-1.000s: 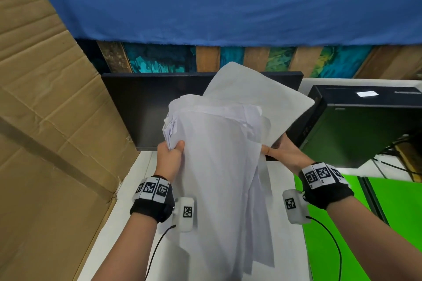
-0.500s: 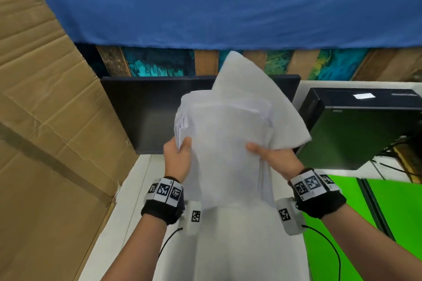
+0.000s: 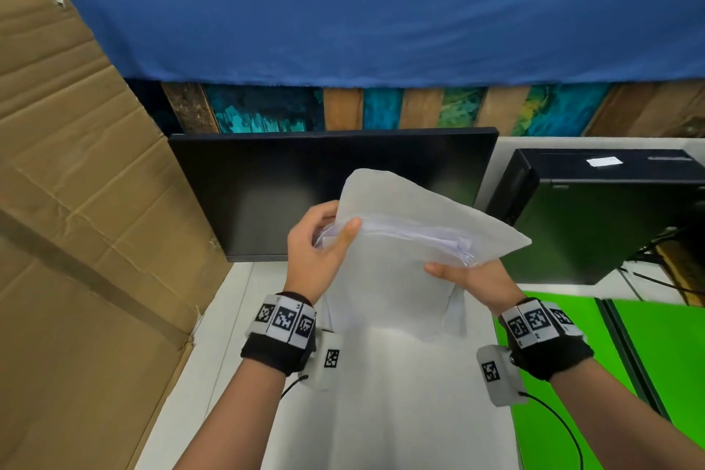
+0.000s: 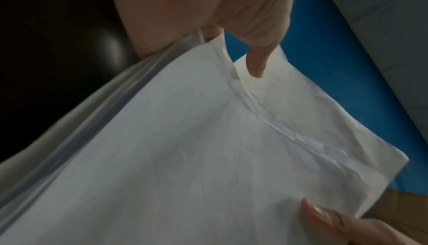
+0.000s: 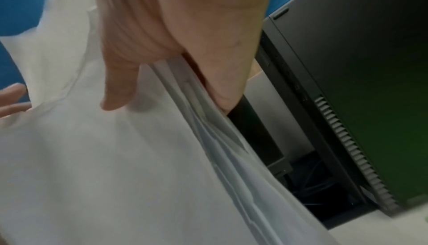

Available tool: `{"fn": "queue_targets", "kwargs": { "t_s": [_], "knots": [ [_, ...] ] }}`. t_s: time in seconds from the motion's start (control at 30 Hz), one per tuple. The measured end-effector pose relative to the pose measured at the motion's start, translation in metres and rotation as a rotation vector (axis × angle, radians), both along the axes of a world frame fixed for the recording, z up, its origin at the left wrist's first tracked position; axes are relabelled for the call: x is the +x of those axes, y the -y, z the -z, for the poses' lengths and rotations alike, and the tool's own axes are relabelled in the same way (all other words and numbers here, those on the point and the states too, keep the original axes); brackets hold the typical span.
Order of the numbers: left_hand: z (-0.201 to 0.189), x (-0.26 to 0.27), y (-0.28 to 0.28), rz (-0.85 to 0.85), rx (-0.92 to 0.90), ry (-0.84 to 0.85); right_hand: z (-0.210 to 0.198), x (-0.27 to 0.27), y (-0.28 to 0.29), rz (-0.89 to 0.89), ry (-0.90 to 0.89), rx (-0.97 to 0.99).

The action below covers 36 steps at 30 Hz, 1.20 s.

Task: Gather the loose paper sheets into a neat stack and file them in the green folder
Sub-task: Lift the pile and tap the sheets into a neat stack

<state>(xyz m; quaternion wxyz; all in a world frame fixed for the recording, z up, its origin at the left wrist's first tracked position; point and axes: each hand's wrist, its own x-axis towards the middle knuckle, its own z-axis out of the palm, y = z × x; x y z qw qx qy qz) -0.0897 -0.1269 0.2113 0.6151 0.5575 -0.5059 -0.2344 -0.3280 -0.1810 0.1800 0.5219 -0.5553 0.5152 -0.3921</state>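
Observation:
A bundle of white paper sheets [image 3: 393, 279] hangs upright above the white table, its edges uneven and one sheet [image 3: 419, 210] sticking out crooked at the back. My left hand [image 3: 324, 240] grips the bundle's upper left corner, thumb in front, fingers behind. My right hand [image 3: 465, 275] pinches the right edge, thumb on the front sheet. In the left wrist view the thumb presses the paper sheets [image 4: 208, 148]; in the right wrist view the layered edges of the paper sheets [image 5: 208, 129] run between thumb and palm. The green folder [image 3: 648, 374] lies open on the table to the right.
A dark monitor [image 3: 305, 183] stands right behind the sheets. A black computer case [image 3: 595, 214] sits at the back right with cables beside it. A large cardboard panel [image 3: 76, 240] leans along the left. The white table [image 3: 381, 412] stretches below the hands.
The bundle has come down and turned more upright between my hands. My right thumb moved onto the front sheet at the right edge, and the long hanging sheets now sit higher.

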Motion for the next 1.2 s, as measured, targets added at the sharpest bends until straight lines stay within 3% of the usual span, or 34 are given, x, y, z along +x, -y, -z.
{"fn": "queue_targets", "kwargs": {
  "t_s": [0.13, 0.27, 0.37, 0.43, 0.6, 0.73, 0.83, 1.0, 1.1, 1.2],
  "knots": [
    [0.002, 0.000, 0.004, -0.056, -0.085, 0.038, -0.004, -0.005, 0.003, -0.074, 0.060, -0.047],
    [0.013, 0.015, 0.002, -0.133, -0.012, -0.259, 0.000, -0.007, 0.006, -0.159, 0.073, -0.063],
    [0.021, 0.020, -0.001, 0.045, 0.073, -0.380, 0.000, -0.003, 0.005, -0.122, 0.062, -0.075],
    [0.023, 0.016, -0.002, 0.124, 0.092, -0.344, 0.000, 0.001, 0.005, -0.083, 0.042, -0.099],
    [0.017, 0.009, 0.004, -0.129, 0.006, -0.119, -0.003, 0.011, 0.005, -0.014, 0.085, -0.163],
    [0.017, 0.015, 0.006, -0.168, -0.008, -0.061, -0.003, 0.015, 0.001, -0.003, 0.134, -0.201],
    [0.026, 0.028, 0.005, 0.038, 0.117, -0.178, -0.004, 0.015, 0.005, 0.092, 0.121, -0.209],
    [0.035, 0.044, 0.006, 0.348, 0.338, -0.194, -0.028, 0.017, 0.005, 0.172, 0.147, -0.296],
    [0.023, 0.035, 0.002, 0.239, 0.298, -0.244, -0.048, 0.016, 0.001, 0.196, 0.217, -0.392],
    [0.024, 0.019, -0.007, 0.064, 0.279, -0.250, -0.044, 0.010, -0.003, 0.173, 0.280, -0.356]
  ]
}}
